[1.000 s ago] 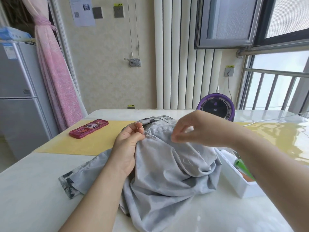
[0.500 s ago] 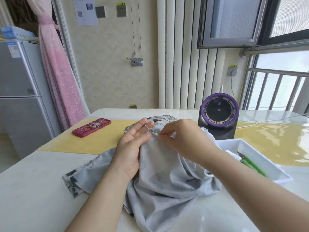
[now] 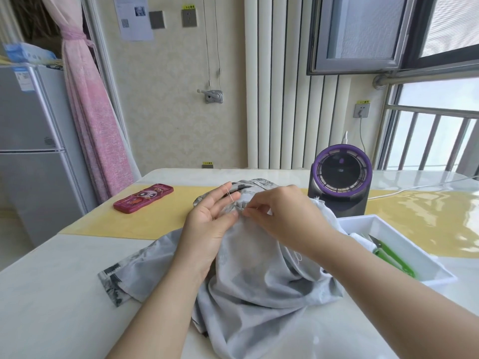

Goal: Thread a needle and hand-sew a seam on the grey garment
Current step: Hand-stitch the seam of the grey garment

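The grey garment (image 3: pixel 254 281) lies heaped on the pale counter (image 3: pixel 51 294) straight ahead, its upper fold lifted between both hands. The left hand (image 3: pixel 212 224) has its fingers straight behind the fold and its thumb pressed on the front, so its grip pinches the cloth. A fine pale thread (image 3: pixel 229 195) crosses those fingers. The right hand (image 3: pixel 282 216) comes in from the other side, its grip narrow, fingertips (image 3: pixel 247 211) pinched together on the same fold, just beside the left thumb. Whether a needle sits between them is too small to tell. To the right a white tray (image 3: pixel 368 220) holds green snips (image 3: pixel 394 257), with a purple-ringed fan (image 3: pixel 339 182) behind it. A red case (image 3: pixel 143 199) rests on the yellow mat (image 3: pixel 155 218), well apart on the left
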`<state>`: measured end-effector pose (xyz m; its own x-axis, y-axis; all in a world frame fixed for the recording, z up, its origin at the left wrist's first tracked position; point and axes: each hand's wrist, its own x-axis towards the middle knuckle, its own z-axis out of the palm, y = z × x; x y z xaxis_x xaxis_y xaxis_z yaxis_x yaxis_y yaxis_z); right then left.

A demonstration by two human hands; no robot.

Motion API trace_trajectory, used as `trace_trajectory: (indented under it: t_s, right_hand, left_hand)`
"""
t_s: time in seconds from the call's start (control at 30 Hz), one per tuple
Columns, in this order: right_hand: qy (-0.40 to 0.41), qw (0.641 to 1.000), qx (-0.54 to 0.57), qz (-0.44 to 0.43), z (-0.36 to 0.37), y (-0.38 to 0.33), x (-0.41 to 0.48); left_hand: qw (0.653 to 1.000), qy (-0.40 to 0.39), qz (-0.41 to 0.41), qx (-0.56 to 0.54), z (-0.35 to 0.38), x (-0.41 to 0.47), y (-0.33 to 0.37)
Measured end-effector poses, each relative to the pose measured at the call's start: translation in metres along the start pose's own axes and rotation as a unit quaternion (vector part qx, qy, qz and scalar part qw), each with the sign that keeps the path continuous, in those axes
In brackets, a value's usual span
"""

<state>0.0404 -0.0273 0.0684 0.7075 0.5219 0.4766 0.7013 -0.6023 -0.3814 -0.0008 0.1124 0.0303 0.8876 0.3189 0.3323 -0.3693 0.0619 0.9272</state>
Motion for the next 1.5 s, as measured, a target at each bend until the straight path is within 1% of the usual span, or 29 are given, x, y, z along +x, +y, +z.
trace_trajectory:
  t_s: [0.07,0.17,0.3,0.37,0.47,0.53,0.63,0.73,0.83,0.97,1.03,1.1,1.13,1.17,1.2,1.27,1.3,1.37,1.4,1.43,1.47,1.5]
  right_hand:
    - [0.003,1.000,-0.007,-0.014,-0.004,0.000,-0.001]
    - [-0.018,0.999,-0.012,-0.034,-0.011,-0.002,-0.002]
    - [-0.042,0.996,0.043,-0.067,-0.016,-0.004,-0.005]
    - [-0.057,0.993,0.062,-0.084,-0.017,-0.003,-0.006]
    - [-0.088,0.988,0.052,-0.114,-0.018,-0.001,-0.006]
    - [-0.110,0.986,0.052,-0.114,-0.021,-0.002,-0.007]
    - [-0.130,0.983,0.078,-0.108,-0.024,-0.003,-0.009]
    - [-0.138,0.976,0.153,-0.073,-0.024,-0.002,-0.008]
    - [-0.155,0.949,0.274,-0.024,-0.027,-0.001,-0.007]
    - [-0.196,0.881,0.430,-0.005,-0.033,0.000,-0.008]
    - [-0.241,0.851,0.466,0.005,-0.037,0.003,-0.008]
    - [-0.295,0.839,0.457,0.011,-0.039,0.007,-0.008]
    - [-0.314,0.841,0.441,0.008,-0.038,0.009,-0.008]
    - [-0.322,0.849,0.419,0.005,-0.038,0.010,-0.009]
    - [-0.315,0.866,0.388,0.004,-0.038,0.010,-0.009]
    - [-0.255,0.916,0.311,0.010,-0.039,0.009,-0.007]
    - [-0.210,0.939,0.273,0.013,-0.040,0.008,-0.006]
    - [-0.111,0.973,0.202,-0.002,-0.040,0.005,-0.001]
    - [-0.071,0.986,0.153,-0.013,-0.040,0.004,0.002]
    - [-0.048,0.993,0.103,-0.020,-0.038,0.003,0.007]
    - [-0.044,0.997,0.057,-0.021,-0.035,0.003,0.012]
    - [-0.057,0.998,0.016,-0.016,-0.031,0.004,0.017]
  left_hand:
    - [0.999,-0.003,0.009,0.034,-0.001,0.001,0.000]
    - [0.996,-0.003,0.022,0.081,-0.003,0.003,0.002]
    - [0.985,0.018,0.035,0.170,-0.008,0.006,0.003]
    - [0.969,0.027,0.051,0.240,-0.010,0.006,0.005]
    - [0.930,0.029,0.078,0.359,-0.012,0.005,0.010]
    - [0.905,0.026,0.092,0.414,-0.012,0.003,0.014]
    - [0.890,0.024,0.098,0.444,-0.012,0.002,0.018]
    - [0.888,0.036,0.102,0.447,-0.014,0.002,0.017]
    - [0.894,0.052,0.107,0.432,-0.015,0.004,0.012]
    - [0.895,0.081,0.124,0.420,-0.017,0.006,0.004]
    - [0.895,0.087,0.134,0.416,-0.016,0.006,0.003]
    - [0.896,0.086,0.139,0.413,-0.015,0.005,0.004]
    - [0.896,0.084,0.141,0.412,-0.014,0.004,0.005]
    - [0.896,0.081,0.145,0.412,-0.013,0.004,0.005]
    - [0.896,0.078,0.150,0.411,-0.012,0.003,0.005]
    - [0.895,0.074,0.156,0.411,-0.013,0.003,0.004]
    - [0.895,0.073,0.154,0.412,-0.014,0.003,0.004]
    - [0.899,0.069,0.145,0.408,-0.016,0.002,0.004]
    - [0.902,0.066,0.140,0.403,-0.016,0.001,0.005]
    - [0.906,0.064,0.136,0.395,-0.017,0.000,0.005]
    - [0.911,0.062,0.132,0.386,-0.017,-0.001,0.006]
    - [0.915,0.060,0.127,0.377,-0.018,-0.001,0.006]
